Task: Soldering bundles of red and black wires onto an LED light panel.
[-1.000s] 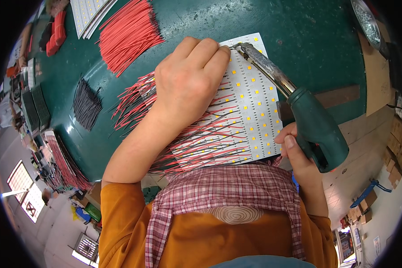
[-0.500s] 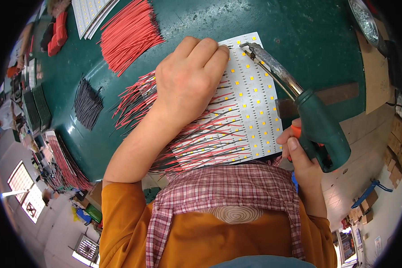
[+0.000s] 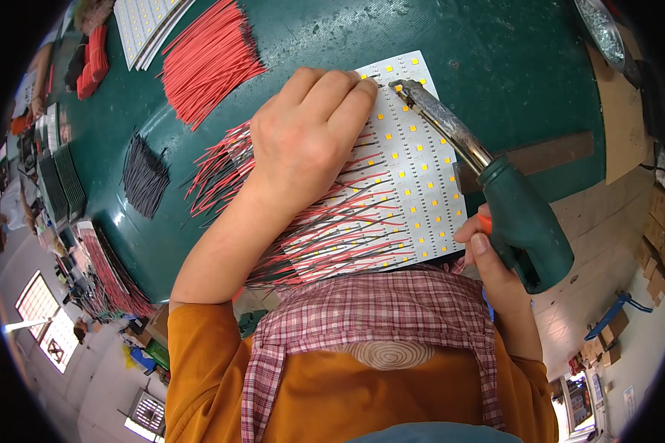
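Observation:
My left hand [image 3: 307, 129] is closed over the upper part of a white LED board [image 3: 430, 166] dotted with yellow squares. A thin black wire [image 3: 374, 76] shows just past its pinched fingertips; the rest is hidden under the hand. My right hand [image 3: 499, 269] grips a green soldering gun [image 3: 528, 218], with fingers at its orange trigger. The gun's dark, worn tip points left, at the board's surface close to the wire end; whether it touches cannot be seen. Rows of red and black wires [image 3: 340, 229] stick out leftward from the board's lower left part.
A pile of red wires [image 3: 210, 63] and a smaller bundle of black wires [image 3: 145, 176] lie on the green table. More LED boards [image 3: 144, 29] are stacked at the far left. A brown strip [image 3: 547, 160] lies right of the gun; a metal bowl [image 3: 602, 37] stands far right.
The soldering gun's tip has shifted slightly left and nearer to me, closer to my left fingertips. My left hand has moved a little left and stays pinched.

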Tool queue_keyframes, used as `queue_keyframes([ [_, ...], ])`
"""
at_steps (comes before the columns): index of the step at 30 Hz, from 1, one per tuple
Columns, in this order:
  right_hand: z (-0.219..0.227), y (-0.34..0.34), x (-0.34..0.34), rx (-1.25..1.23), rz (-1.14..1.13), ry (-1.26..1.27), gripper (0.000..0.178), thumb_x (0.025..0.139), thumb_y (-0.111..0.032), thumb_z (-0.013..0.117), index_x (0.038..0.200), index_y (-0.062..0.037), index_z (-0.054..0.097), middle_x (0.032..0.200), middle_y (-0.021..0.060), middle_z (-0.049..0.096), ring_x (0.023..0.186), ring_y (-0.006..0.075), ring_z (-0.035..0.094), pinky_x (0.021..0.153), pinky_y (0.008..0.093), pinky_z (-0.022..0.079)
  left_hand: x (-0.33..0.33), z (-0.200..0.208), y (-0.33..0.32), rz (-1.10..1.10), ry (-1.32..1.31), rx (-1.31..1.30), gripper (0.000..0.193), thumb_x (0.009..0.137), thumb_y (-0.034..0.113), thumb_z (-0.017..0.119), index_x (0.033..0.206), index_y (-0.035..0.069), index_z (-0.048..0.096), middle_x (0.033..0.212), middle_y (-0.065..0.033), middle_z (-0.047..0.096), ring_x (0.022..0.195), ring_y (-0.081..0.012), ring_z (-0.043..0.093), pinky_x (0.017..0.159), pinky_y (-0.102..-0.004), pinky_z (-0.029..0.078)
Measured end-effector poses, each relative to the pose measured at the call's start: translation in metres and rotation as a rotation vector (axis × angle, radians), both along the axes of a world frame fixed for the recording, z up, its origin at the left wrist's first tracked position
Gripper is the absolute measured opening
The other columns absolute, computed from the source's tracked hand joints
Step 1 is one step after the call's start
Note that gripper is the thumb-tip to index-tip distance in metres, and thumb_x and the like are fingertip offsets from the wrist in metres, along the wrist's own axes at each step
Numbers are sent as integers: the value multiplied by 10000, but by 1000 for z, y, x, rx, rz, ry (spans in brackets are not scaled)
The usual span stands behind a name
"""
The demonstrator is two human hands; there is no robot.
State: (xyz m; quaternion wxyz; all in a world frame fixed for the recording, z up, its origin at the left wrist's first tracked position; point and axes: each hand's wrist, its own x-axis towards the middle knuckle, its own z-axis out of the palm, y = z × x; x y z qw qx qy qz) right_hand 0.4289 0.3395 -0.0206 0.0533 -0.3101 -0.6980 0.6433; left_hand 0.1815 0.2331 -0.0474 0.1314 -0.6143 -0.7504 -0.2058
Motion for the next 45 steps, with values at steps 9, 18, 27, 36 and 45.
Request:
queue_keyframes([
  [9,7,-2,2,-65,-52,-60,107,857,30,610,946,-21,643,907,74,648,840,182,617,744,298,498,1,3,-4,-82,108,84,257,663,29,682,920,25,673,814,-46,616,687,-185,577,544,-275,470],
  [18,5,0,3,40,27,-85,170,824,69,633,957,-36,651,916,78,655,841,205,633,737,308,514,6,-3,-7,-54,21,-41,273,689,-15,691,958,29,684,796,-32,616,649,-178,566,546,-287,467],
  [27,2,2,7,139,110,-87,183,820,77,622,973,-21,645,921,88,654,846,218,636,730,324,519,7,-2,-4,-57,61,-19,252,693,3,684,943,32,688,784,-15,615,631,-158,562,530,-274,462],
  [36,10,-2,-1,-153,-178,13,259,906,-73,576,1147,-7,506,834,111,637,606,85,491,574,240,433,5,-7,-2,-63,109,18,211,701,51,675,911,44,674,765,-2,571,632,-144,545,507,-261,450],
  [45,4,-4,0,-174,-176,60,274,907,-41,553,1171,5,492,819,124,636,609,86,497,571,243,440,-37,33,-21,234,121,-109,283,764,3,620,1035,68,672,842,-70,633,657,-227,599,555,-336,495],
])
